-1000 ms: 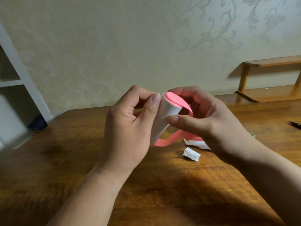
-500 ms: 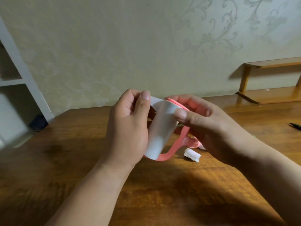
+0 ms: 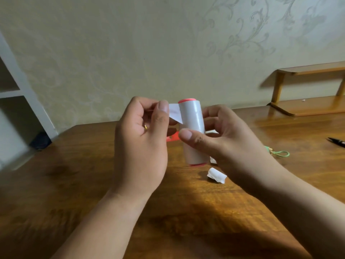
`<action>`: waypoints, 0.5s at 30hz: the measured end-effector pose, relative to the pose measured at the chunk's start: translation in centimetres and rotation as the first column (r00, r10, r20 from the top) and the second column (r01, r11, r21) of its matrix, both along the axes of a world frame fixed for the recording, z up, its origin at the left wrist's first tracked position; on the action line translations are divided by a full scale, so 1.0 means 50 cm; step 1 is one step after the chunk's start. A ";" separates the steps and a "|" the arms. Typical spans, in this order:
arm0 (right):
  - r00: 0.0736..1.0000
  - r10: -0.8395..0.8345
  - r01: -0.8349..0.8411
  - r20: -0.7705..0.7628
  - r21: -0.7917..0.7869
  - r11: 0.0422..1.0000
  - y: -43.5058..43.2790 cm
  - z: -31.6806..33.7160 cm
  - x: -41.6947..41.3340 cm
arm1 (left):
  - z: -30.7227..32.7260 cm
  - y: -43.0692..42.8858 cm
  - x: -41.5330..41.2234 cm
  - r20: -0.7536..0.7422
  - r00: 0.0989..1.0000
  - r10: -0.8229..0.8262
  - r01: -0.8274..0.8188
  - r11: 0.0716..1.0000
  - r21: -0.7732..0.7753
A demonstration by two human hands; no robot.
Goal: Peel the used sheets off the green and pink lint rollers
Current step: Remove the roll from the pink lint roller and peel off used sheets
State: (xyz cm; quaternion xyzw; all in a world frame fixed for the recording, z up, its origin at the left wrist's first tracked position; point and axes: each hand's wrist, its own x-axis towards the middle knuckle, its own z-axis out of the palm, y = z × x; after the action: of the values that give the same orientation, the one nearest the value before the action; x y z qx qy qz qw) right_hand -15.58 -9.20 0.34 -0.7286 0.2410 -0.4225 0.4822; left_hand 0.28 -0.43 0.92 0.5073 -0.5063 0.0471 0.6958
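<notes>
The pink lint roller (image 3: 192,120) stands nearly upright above the wooden table (image 3: 93,174), a white paper roll with pink end caps. My right hand (image 3: 224,139) grips its middle, thumb in front and fingers behind. My left hand (image 3: 141,139) pinches the lifted corner of the top sheet (image 3: 175,113), a white triangle peeled away from the roll's upper left. A bit of the pink handle (image 3: 172,137) shows between my hands. A crumpled used sheet (image 3: 216,175) lies on the table below the roller. The green lint roller is not in view.
A green cord loop with a small charm (image 3: 280,153) lies on the table right of my right hand. A black pen (image 3: 337,142) rests at the right edge. A low wooden shelf (image 3: 308,105) stands at the back right, a white shelf unit (image 3: 20,94) at the left.
The roller has swung from tilted to nearly upright. My left thumb and finger have pulled a sheet corner away from the roll's top left.
</notes>
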 end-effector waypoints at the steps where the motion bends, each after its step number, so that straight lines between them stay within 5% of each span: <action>1: 0.999 0.027 -0.028 0.027 0.033 0.999 -0.004 -0.001 0.001 | -0.001 -0.001 -0.001 -0.042 0.999 -0.033 0.033 0.999 0.002; 8: 0.863 0.294 -0.442 0.411 0.330 0.834 -0.008 -0.008 0.018 | 0.002 -0.016 -0.014 -0.415 0.878 -0.240 0.228 0.971 -0.079; 15: 0.815 0.373 -0.553 0.444 0.402 0.730 -0.022 -0.018 0.017 | 0.008 -0.014 0.001 -0.541 0.785 -0.301 0.279 0.952 -0.125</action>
State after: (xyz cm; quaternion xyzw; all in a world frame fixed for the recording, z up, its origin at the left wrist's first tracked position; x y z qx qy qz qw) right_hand -14.72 -10.28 -0.58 -0.5275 0.0671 -0.3229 0.7829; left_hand 0.32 -1.13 1.30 0.4017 -0.3537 -0.1996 0.8208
